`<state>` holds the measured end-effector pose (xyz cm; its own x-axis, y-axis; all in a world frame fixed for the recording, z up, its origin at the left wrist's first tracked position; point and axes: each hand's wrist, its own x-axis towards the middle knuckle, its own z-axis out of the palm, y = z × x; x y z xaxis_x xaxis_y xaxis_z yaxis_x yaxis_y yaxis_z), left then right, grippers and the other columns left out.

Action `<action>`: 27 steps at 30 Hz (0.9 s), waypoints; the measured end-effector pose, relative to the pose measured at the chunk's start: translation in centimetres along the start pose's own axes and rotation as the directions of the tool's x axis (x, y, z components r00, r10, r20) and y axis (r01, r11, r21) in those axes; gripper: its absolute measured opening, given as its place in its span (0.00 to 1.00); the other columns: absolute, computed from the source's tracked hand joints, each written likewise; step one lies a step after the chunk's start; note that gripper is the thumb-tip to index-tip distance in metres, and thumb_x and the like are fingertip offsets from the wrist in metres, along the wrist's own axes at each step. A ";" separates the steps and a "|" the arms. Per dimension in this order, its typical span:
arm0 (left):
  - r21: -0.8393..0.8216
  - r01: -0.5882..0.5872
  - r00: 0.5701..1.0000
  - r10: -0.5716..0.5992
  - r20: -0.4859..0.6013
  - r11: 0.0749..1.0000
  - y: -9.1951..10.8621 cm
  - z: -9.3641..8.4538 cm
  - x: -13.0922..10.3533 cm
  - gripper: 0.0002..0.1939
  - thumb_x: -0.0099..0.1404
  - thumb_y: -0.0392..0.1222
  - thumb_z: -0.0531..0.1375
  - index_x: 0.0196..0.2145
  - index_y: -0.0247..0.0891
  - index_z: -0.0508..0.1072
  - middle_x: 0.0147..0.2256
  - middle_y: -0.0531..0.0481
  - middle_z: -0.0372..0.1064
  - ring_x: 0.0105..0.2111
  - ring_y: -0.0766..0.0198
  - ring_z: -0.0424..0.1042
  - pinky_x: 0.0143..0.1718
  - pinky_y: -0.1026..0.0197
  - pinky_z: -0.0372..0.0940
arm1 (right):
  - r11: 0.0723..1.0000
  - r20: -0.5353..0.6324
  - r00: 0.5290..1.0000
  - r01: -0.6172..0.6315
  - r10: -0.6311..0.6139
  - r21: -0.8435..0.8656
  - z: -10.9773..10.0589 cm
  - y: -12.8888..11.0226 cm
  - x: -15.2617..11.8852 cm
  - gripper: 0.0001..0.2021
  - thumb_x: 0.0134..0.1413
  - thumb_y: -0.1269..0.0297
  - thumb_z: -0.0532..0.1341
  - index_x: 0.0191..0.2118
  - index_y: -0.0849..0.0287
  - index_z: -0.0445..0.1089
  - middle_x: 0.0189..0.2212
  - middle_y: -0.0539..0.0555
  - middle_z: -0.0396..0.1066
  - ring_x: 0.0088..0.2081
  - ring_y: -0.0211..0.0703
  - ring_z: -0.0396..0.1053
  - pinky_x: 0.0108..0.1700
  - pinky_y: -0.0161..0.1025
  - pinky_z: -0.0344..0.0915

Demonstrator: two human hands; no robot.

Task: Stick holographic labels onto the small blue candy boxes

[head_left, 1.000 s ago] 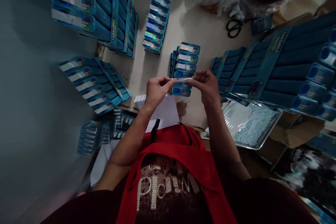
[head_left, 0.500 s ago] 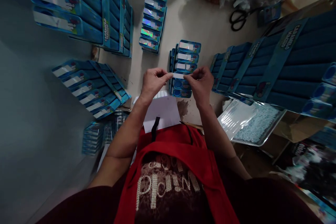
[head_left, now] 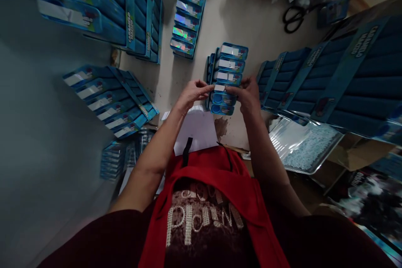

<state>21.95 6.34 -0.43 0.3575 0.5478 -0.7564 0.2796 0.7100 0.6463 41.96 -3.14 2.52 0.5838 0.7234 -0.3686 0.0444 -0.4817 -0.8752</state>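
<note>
Head view: left hand (head_left: 191, 95) and right hand (head_left: 250, 95) are pinching a white strip (head_left: 219, 88) by blue boxes (head_left: 223, 99), apparently aligning it. Placement is seemingly demanding level edges.

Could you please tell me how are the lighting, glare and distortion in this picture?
Head view: dim light, darker left side; rainbow glare on the upper middle stack; soft shadows on the table; upper-left boxes look stretched; no print readable on the white strip.
</note>
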 end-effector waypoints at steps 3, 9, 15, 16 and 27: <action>0.314 -0.133 0.973 0.184 -0.141 0.940 -2.3 -1.6 0.6 0.19 0.62 0.51 0.77 0.35 0.40 0.74 0.35 0.48 0.77 0.38 0.60 0.77 0.40 0.60 0.70 | 0.951 0.078 0.978 -0.207 0.194 0.229 -0.9 0.4 -1.1 0.29 0.37 0.56 0.75 0.43 0.49 0.61 0.29 0.40 0.62 0.31 0.39 0.65 0.32 0.38 0.66; 0.858 -0.106 0.994 0.079 0.076 0.502 -8.5 -3.3 -1.3 0.34 0.54 0.47 0.82 0.54 0.37 0.76 0.52 0.36 0.78 0.53 0.43 0.74 0.54 0.49 0.65 | 0.960 -0.067 0.958 -0.280 0.279 -0.010 -2.9 6.2 -8.3 0.14 0.55 0.50 0.63 0.39 0.50 0.61 0.27 0.43 0.62 0.27 0.37 0.63 0.33 0.39 0.64; 0.887 -0.185 0.982 0.109 0.153 0.424 -11.4 -1.7 -3.2 0.11 0.71 0.45 0.68 0.48 0.38 0.83 0.52 0.37 0.75 0.57 0.46 0.71 0.56 0.52 0.64 | 0.922 0.108 0.986 -0.073 0.123 -0.380 -0.3 10.3 -13.5 0.08 0.61 0.61 0.65 0.41 0.59 0.78 0.41 0.60 0.79 0.44 0.51 0.72 0.52 0.50 0.71; 0.877 -0.197 0.980 0.117 0.162 0.438 -11.4 -1.7 -3.1 0.11 0.73 0.45 0.66 0.47 0.38 0.84 0.52 0.37 0.75 0.55 0.48 0.72 0.54 0.53 0.64 | 0.877 0.184 0.981 0.038 0.058 -0.478 0.2 10.3 -13.6 0.11 0.65 0.64 0.62 0.45 0.60 0.80 0.48 0.64 0.79 0.49 0.54 0.72 0.57 0.52 0.70; 0.720 -0.200 0.971 0.037 0.235 0.665 -10.9 -2.2 -1.8 0.09 0.64 0.42 0.65 0.38 0.39 0.86 0.35 0.49 0.82 0.40 0.57 0.75 0.42 0.61 0.64 | 0.464 0.580 0.814 0.500 0.038 -0.732 4.6 10.3 -12.0 0.30 0.75 0.72 0.48 0.77 0.61 0.62 0.74 0.68 0.63 0.72 0.63 0.61 0.68 0.55 0.64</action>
<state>16.31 -1.40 -6.30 0.5669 0.4547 -0.6869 0.7560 0.0442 0.6531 31.63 -14.50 -3.49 0.0071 0.8574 -0.5146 0.9054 -0.2240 -0.3608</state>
